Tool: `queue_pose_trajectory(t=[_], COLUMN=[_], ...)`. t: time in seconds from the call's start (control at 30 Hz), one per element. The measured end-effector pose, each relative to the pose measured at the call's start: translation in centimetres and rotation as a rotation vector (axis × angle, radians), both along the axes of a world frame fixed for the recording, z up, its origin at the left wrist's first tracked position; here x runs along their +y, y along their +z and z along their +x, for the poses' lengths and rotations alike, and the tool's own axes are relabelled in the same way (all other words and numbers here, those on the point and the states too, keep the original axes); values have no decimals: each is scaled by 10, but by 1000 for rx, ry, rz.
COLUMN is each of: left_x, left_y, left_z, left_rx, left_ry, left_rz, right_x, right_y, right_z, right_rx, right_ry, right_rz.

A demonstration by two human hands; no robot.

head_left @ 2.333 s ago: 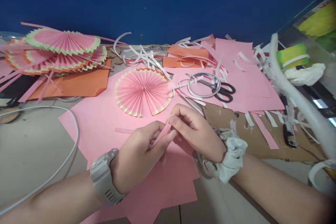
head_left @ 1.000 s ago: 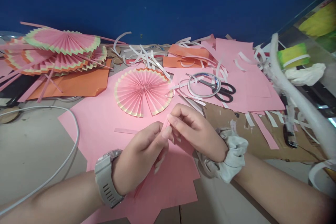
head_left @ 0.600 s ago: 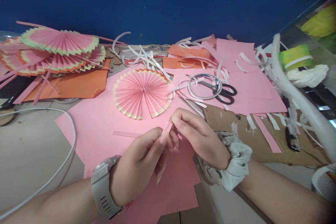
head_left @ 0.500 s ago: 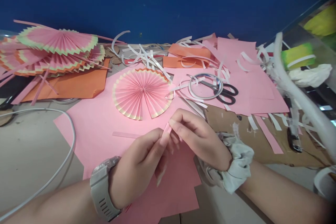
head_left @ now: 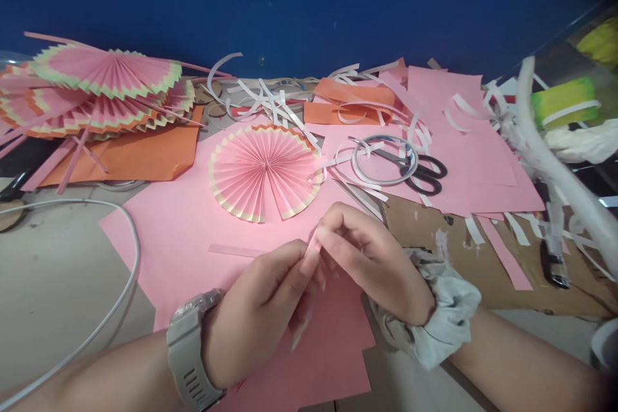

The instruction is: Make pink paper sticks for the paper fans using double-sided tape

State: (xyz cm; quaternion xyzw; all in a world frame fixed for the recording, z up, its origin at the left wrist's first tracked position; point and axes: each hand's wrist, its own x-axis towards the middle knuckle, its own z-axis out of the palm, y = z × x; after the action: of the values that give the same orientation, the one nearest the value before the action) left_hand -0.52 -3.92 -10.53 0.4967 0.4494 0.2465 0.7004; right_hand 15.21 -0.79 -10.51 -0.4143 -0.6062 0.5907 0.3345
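Observation:
Between my hands is a small strip of pink paper (head_left: 313,245), pinched by the fingertips of both. My left hand (head_left: 265,302), with a watch on its wrist, closes on its lower end. Thumb and fingers of my right hand (head_left: 369,257) press the upper end; much of the strip is covered by fingers. A pleated pink paper fan (head_left: 241,170) with a cream edge lies just beyond, spread nearly into a full circle with a narrow gap at the front. Large pink paper sheets (head_left: 168,232) lie underneath. Another flat pink strip (head_left: 234,250) rests left of my hands.
Black-handled scissors (head_left: 429,177) lie under a tape ring (head_left: 357,164) at centre right. More pleated fans (head_left: 109,74) are stacked at the left on orange paper (head_left: 130,154). White paper scraps (head_left: 273,103) litter the back. A cutter (head_left: 553,264) rests on cardboard (head_left: 415,225); a cable (head_left: 135,251) loops at left.
Both hands keep their pinch on the pink strip. The view has shifted slightly, so the right side sits a little farther right. Nothing else has visibly moved.

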Motion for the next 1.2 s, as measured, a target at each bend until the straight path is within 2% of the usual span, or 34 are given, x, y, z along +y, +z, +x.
queue_pose_trajectory(t=[0.13, 0.3, 0.37, 0.5, 0.7, 0.97, 1.2], left_x=[2, 2, 1, -1, -4, -5, -3], left_y=[0, 1, 2, 4, 1, 2, 1], left_z=[1, 1, 1, 0, 2, 3, 2], left_rx=[-3, 10, -4, -17, 211, 234, 126], left_ry=[-11, -33, -19, 1, 27, 37, 16], left_rz=[-8, -7, -27, -72, 93, 122, 58], right_x=[1, 3, 5, 5, 1, 0, 2], right_y=[-2, -7, -7, -6, -5, -3, -4], right_z=[1, 5, 5, 4, 2, 1, 1], right_rx=[23, -25, -15, -9, -143, -155, -143], right_ry=[8, -173, -154, -27, -114, -157, -164], right_rz=[-37, 53, 19, -44, 109, 140, 143])
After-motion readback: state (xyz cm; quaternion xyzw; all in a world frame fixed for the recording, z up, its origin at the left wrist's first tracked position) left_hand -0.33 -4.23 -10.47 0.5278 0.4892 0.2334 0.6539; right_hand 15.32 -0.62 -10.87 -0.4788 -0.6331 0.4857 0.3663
